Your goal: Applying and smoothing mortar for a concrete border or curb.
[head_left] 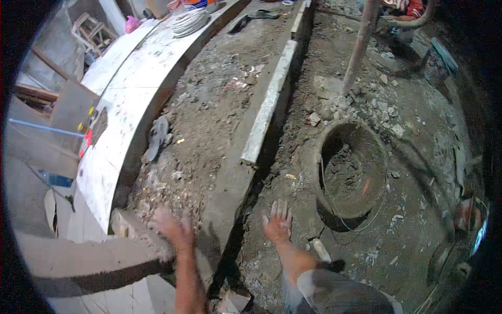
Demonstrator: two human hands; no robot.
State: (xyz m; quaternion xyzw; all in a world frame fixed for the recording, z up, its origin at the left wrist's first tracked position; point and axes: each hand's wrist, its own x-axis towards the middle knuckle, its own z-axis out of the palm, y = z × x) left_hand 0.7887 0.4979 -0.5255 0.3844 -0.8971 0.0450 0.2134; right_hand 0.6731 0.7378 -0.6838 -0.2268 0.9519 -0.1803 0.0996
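My left hand [175,230] hangs above the rubble strip and the edge of the mortar ledge. It is slightly smeared by motion, but its fingers look apart and nothing shows in them. My right hand [278,222] is stretched out over the grey ground, fingers extended, holding nothing. Between the two runs a low mortar-coated ledge [230,183] with a dark gap along its right side. Pale stone strips [271,102] top its farther part. Right of my right hand stands a round, dirt-caked tub [319,175] with grey mortar [345,167] inside and a thin wire handle.
White tiled steps [123,104] curve along the left, bearing a coil of pale cable [191,22]. A wooden pole [361,47] rises beyond the tub among broken stones. A bucket [439,65] stands far right, near another person [405,10]. A grey sandal [157,137] lies on rubble.
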